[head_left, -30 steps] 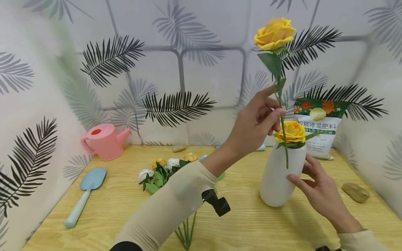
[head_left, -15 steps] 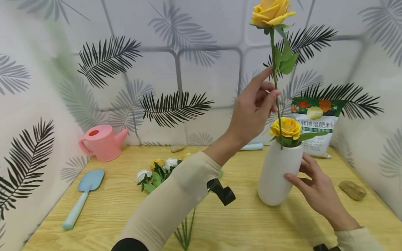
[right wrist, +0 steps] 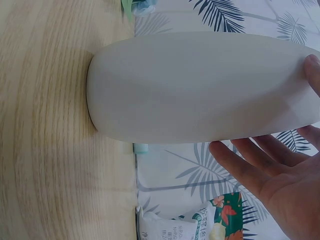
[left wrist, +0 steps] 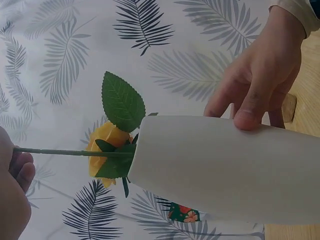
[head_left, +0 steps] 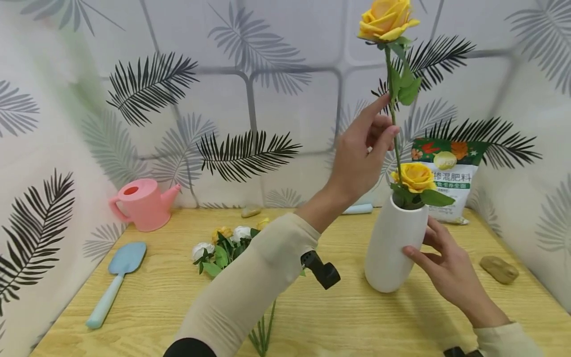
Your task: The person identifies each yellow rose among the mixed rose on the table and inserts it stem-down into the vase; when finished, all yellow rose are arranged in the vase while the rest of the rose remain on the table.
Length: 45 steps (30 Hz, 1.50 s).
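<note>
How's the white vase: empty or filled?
Not empty: the lower yellow rose sits in the mouth of the white vase; any water is hidden.

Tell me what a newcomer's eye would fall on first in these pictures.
Probably the tall yellow rose, its stem pinched in the left hand above the white vase, which the right hand holds from the side. After that, perhaps the second yellow rose, low at the vase's mouth, and the pink watering can at the back left of the table.
</note>
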### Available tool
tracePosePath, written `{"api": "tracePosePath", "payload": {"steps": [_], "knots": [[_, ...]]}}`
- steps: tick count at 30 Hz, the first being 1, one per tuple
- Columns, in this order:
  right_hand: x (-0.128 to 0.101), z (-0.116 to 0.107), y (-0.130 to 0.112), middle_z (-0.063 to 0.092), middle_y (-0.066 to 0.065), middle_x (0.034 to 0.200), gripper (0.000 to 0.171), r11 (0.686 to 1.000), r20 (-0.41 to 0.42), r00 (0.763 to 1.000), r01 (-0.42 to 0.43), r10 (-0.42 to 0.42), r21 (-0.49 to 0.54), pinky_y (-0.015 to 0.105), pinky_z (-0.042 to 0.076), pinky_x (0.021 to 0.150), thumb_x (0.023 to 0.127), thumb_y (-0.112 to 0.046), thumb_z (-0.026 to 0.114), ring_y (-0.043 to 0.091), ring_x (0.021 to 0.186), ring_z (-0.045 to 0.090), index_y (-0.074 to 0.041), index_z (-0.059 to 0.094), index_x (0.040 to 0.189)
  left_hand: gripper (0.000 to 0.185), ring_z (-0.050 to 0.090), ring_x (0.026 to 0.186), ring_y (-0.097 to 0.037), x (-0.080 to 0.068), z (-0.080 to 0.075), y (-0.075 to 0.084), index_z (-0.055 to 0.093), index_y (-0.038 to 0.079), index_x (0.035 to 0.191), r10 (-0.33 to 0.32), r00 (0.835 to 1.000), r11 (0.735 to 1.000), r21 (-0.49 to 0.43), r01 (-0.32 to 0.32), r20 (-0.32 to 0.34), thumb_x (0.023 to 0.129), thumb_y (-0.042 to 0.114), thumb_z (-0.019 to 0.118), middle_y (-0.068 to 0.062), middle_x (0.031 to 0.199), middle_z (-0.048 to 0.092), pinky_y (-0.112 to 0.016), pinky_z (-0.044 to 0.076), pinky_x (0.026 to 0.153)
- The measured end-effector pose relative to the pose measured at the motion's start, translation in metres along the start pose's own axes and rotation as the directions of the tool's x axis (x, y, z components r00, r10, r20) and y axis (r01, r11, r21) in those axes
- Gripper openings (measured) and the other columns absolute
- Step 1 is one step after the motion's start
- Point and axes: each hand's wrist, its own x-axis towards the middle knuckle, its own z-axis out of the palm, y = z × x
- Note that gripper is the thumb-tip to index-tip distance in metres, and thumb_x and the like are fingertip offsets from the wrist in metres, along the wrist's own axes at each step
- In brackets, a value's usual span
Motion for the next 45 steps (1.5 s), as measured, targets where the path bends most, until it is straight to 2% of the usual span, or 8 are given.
{"api": "tracePosePath", "payload": {"steps": [4,9,16,24,35,45], "knots": [[0.000,0.001,0.000,0.059,0.032,0.133,0.075,1.000,0.000,1.000,0.009,-0.009,-0.003,0.003,0.049,0.077,0.094,-0.005,0.070,-0.020,0.104,0.049,-0.014,0.032,0.158,0.045,0.062,0.079,-0.018,-0.003,0.001,-0.004,0.047,-0.005,0.144,-0.071,0.996,0.996,0.056,0.068,0.053,0.101,0.004,0.058,-0.015,0.099,0.068,-0.008,0.047,0.074],[0.001,0.000,0.000,0.060,0.032,0.131,0.075,1.000,0.000,1.000,0.006,-0.006,-0.010,0.003,0.049,0.077,0.094,-0.006,0.070,-0.020,0.103,0.049,-0.015,0.032,0.158,0.045,0.061,0.077,-0.017,-0.010,0.002,-0.010,0.049,-0.004,0.143,-0.159,0.982,0.985,0.086,0.150,0.105,0.101,0.005,0.059,-0.014,0.097,0.068,-0.009,0.047,0.071],[0.000,0.000,-0.003,0.060,0.028,0.131,0.072,1.000,0.011,1.000,0.011,-0.011,-0.029,0.006,0.052,0.075,0.096,-0.011,0.068,-0.021,0.104,0.049,-0.017,0.031,0.158,0.045,0.062,0.078,-0.016,-0.024,0.007,-0.017,0.049,-0.002,0.143,-0.224,0.965,0.973,0.084,0.214,0.139,0.100,0.005,0.061,-0.013,0.098,0.068,-0.008,0.048,0.072],[0.001,0.000,-0.002,0.060,0.030,0.131,0.073,0.999,0.006,1.000,0.028,-0.028,-0.026,0.005,0.051,0.076,0.096,-0.008,0.069,-0.020,0.104,0.050,-0.018,0.032,0.158,0.050,0.065,0.075,-0.012,-0.035,0.010,-0.021,0.051,-0.001,0.141,-0.252,0.958,0.966,0.100,0.240,0.136,0.095,0.006,0.069,-0.013,0.096,0.073,-0.007,0.049,0.071],[0.000,0.000,-0.001,0.058,0.030,0.134,0.073,0.999,0.017,1.000,0.008,-0.008,-0.033,0.005,0.051,0.075,0.097,-0.011,0.068,-0.022,0.105,0.047,-0.018,0.031,0.159,0.045,0.064,0.069,-0.012,-0.044,0.012,-0.021,0.055,-0.002,0.133,-0.287,0.954,0.957,0.075,0.281,0.085,0.092,0.007,0.073,-0.014,0.095,0.075,-0.008,0.050,0.064],[0.000,0.000,-0.001,0.058,0.030,0.134,0.073,1.000,0.019,1.000,-0.003,0.004,-0.025,0.006,0.052,0.075,0.097,-0.012,0.068,-0.022,0.105,0.048,-0.019,0.030,0.159,0.039,0.063,0.067,-0.006,-0.051,0.021,-0.024,0.058,0.001,0.126,-0.356,0.932,0.933,0.080,0.351,0.061,0.091,0.006,0.075,-0.011,0.093,0.077,-0.008,0.050,0.062]]}}
